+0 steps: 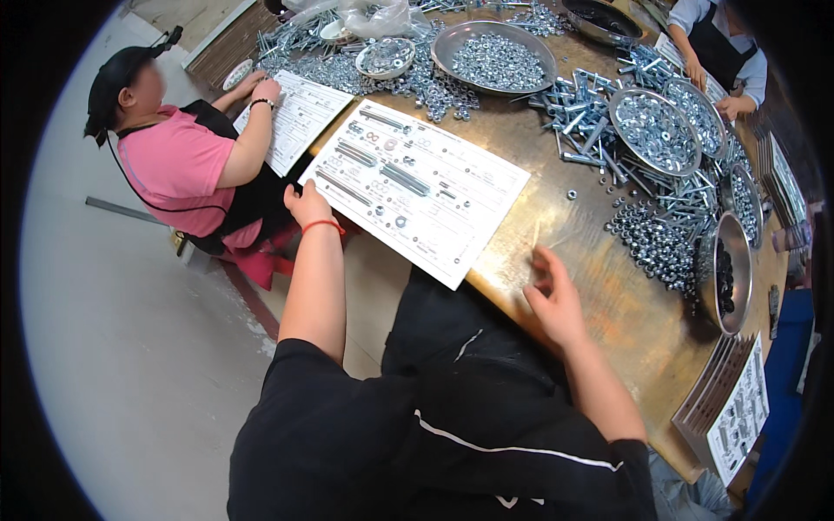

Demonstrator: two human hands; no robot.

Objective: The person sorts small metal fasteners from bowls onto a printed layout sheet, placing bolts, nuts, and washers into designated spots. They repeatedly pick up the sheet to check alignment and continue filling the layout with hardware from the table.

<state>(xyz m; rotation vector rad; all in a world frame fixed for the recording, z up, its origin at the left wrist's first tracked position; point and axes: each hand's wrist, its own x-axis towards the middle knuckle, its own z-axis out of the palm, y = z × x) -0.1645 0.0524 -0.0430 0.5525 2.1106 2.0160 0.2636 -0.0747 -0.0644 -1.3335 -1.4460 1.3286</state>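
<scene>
Touching the near left corner of a white board (482,189), the left hand (307,207) has its fingers bent at the edge; how firmly they close on it I cannot tell. A red band (322,225) circles the wrist behind them. The board lies flat on the table (608,334), reaching from these fingers across toward the right hand, and carries long metal bolts (406,181) in small groups, with rings and nuts among them, all ahead and to the right of the left fingers

The right hand (556,297) is just beside the board's right edge, above the table, its fingers loosely curled and the thumb apart from them, leaving a gap with nothing seen in it. Ahead of the right fingers sits a single nut (571,194); farther on is a heap of loose bolts (580,117). To their right lie a pile of nuts (653,243) and, beyond it, a metal bowl (742,271) with black pieces inside. A stack of boards (737,421) stands lower right of them

Beyond the left fingers, a person in a pink shirt (187,161) has both hands at another white board (323,106). Well past the right fingers, a person in a dark apron (721,48) reaches toward the far edge
</scene>
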